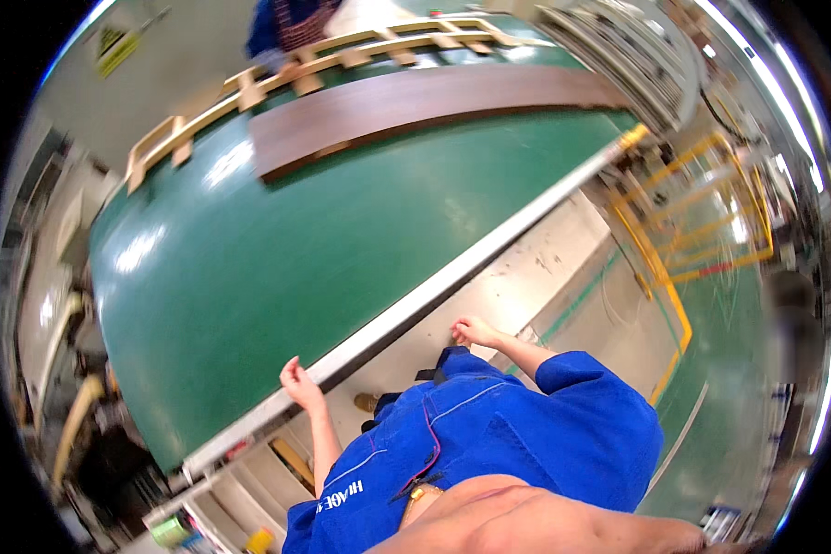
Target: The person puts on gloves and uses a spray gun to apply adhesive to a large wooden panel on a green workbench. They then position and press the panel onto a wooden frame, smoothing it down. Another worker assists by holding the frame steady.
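Both of my hands hang near the light metal edge strip (415, 305) of a large green-topped table (277, 277). Beside that strip, my left hand (301, 384) is raised with its fingers partly bent and nothing held; whether it touches the strip I cannot tell. My right hand (474, 331) hovers in front of the table, loosely curled and apart from it, with nothing visible in its fingers. Across the tabletop lies a long dark-brown board (406, 106). Behind the board runs a pale wooden frame (342, 60) with short crosspieces.
At the far side stands another person (291, 23), a hand at the wooden frame. A stack of long grey pieces (619, 55) is at the back right. Yellow metal rails (683, 314) stand to my right. Below the table's near edge are pale shelves (231, 517).
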`<state>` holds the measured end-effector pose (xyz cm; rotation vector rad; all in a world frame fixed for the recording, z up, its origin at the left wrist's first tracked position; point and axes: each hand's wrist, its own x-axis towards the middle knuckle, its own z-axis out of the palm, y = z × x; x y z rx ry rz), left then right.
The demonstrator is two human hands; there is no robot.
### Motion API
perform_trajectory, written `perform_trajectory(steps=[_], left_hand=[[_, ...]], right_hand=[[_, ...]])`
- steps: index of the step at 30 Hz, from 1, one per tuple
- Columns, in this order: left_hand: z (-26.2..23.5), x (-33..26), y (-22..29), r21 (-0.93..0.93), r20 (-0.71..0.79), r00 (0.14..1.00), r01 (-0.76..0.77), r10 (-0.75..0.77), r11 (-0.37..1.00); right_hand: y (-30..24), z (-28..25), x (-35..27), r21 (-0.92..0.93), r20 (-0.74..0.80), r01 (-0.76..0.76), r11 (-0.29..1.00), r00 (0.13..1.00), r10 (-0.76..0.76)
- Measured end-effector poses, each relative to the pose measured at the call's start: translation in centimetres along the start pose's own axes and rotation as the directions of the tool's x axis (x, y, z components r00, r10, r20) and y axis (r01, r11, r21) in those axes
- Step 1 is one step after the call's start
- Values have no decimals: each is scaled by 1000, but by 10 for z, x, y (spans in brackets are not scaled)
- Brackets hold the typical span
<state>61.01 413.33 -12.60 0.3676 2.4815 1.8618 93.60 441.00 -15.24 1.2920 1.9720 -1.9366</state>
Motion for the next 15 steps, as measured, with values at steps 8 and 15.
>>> perform_trajectory(steps=[8, 15], left_hand=[[289, -44, 109, -177, 621, 774, 294, -126, 939], [470, -79, 157, -13, 741, 594, 481, -314, 877]], right_hand=[[161, -184, -65, 446, -304, -120, 887, 912, 276], [221, -365, -106, 514, -491, -138, 846, 762, 422]])
